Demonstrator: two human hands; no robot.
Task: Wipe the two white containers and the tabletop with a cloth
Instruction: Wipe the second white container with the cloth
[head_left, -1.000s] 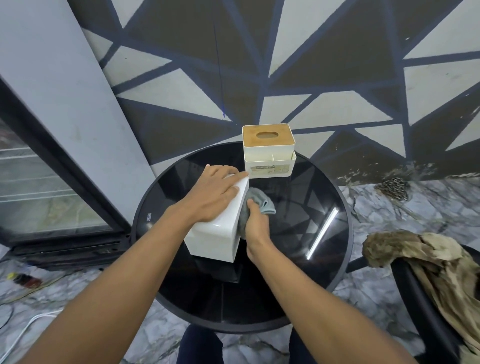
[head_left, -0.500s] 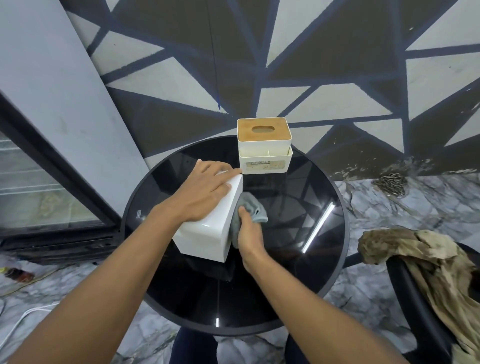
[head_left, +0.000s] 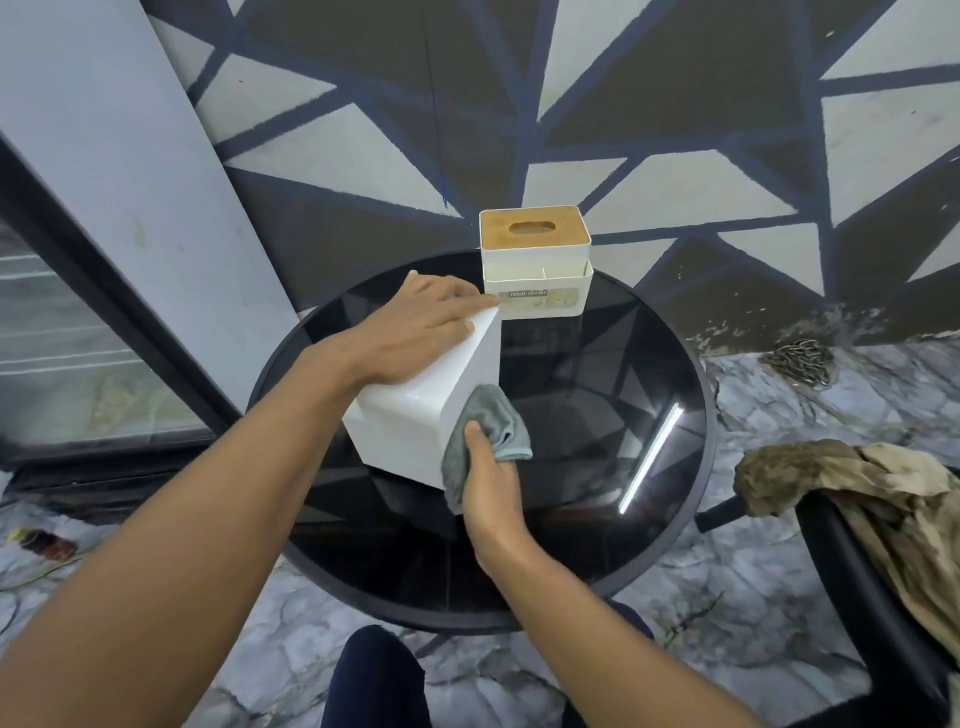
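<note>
- While rubbing a grey cloth (head_left: 496, 423) against the right side of the near white container (head_left: 410, 431), grips the bunched fabric in the right hand (head_left: 491, 486), fingers curled round it, thumb on top.
- Steadies the same container from above with the left hand (head_left: 421, 332): palm flat on the top face, fingers straight and close together, tips at the far edge.
- Near container: standing near the middle of the round black glass table (head_left: 597, 395), turned at an angle, far corner just beside the second white container (head_left: 535, 280); touching or apart, impossible to tell.
- Second container: wooden slotted lid, at the table's far edge by the wall, untouched by either hand.
- Progress, as a judgement: early to midway. One side of the first container under the cloth; state of its other faces impossible to judge.
- Left to do, on that reading: possibly more of the near container, then the second container, then the glass top.
- In the way of the table wipe: both containers standing on the glass, likely needing a lift or a shift to reach underneath.
- Around: triangle-patterned wall (head_left: 363, 156) behind; glass-fronted cabinet (head_left: 78, 353) at left; chain (head_left: 800, 361) on the marble floor at right; dark chair (head_left: 857, 597) draped with a crumpled brown rag (head_left: 852, 483), just beside the table's right rim.
</note>
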